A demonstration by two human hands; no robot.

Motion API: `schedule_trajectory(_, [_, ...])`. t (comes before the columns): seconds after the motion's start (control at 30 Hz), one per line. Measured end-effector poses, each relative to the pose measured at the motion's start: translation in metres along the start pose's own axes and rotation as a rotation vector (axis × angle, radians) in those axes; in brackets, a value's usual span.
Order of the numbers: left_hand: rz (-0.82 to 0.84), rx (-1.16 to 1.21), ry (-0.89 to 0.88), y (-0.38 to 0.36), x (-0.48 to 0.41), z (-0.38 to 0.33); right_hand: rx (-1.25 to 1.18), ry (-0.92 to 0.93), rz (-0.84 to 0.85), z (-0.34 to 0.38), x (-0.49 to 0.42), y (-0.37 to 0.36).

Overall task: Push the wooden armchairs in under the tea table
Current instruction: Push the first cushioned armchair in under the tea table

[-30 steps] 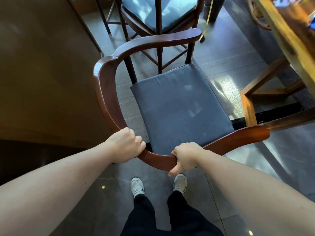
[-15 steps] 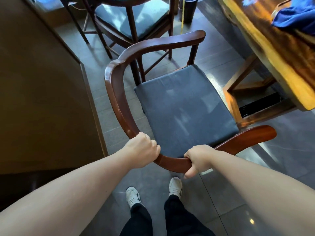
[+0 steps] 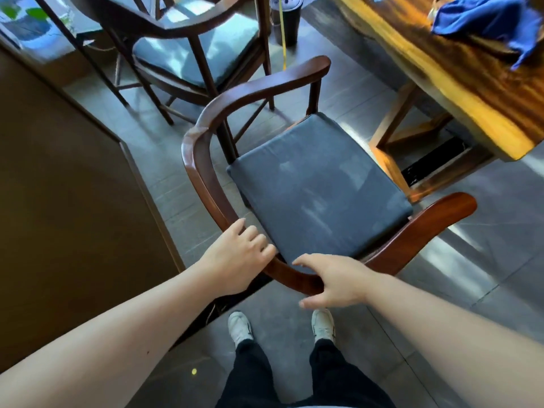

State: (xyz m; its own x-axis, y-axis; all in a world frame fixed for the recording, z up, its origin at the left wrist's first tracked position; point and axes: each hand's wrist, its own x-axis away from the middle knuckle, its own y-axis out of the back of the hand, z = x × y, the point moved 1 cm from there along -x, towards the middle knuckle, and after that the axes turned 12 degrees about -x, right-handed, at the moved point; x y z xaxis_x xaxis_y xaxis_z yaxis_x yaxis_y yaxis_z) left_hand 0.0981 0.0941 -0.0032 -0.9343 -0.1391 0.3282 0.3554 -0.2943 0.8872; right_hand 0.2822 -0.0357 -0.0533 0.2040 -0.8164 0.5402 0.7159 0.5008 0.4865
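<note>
Half a second ago both hands gripped the armchair's [image 3: 203, 160] curved back rail; now the left hand [image 3: 235, 262] rests on it with fingers loosely curled, and the right hand [image 3: 335, 282] has opened, fingers spread over the rail. The chair stands beside the table [image 3: 459, 92], seat facing it, not under it.

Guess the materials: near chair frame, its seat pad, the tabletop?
Chair frame: looks like solid wood, dark reddish-brown, glossy finish; highlights along the rail. Seat pad: matte grey-blue cloth over padding, probably; soft rounded edges. Tabletop: thick wood slab, strong dark and amber grain, uneven edge, likely varnished.
</note>
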Motion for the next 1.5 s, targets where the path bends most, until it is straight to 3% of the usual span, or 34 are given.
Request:
schedule_trajectory(0.23, [-0.189,0.084,0.069,-0.023,0.039,0.078,-0.180,0.013,-0.400,0.079,-0.026,-0.027])
schedule_trajectory(0.37, [-0.187,0.100,0.070,-0.033,0.051,0.097,-0.244,-0.034,-0.494,0.101,-0.030,-0.034])
schedule_trajectory(1.0, [-0.157,0.069,-0.223,-0.047,0.004,0.187,-0.235,-0.027,-0.652,0.130,-0.085,0.005])
schedule_trajectory(1.27, [-0.188,0.127,-0.382,-0.074,-0.027,0.237,-0.413,-0.224,-0.597,0.148,-0.107,0.007])
schedule_trajectory(1.5, [-0.179,0.185,-0.640,-0.079,-0.053,0.250,-0.316,-0.426,-0.820,0.163,-0.114,-0.007])
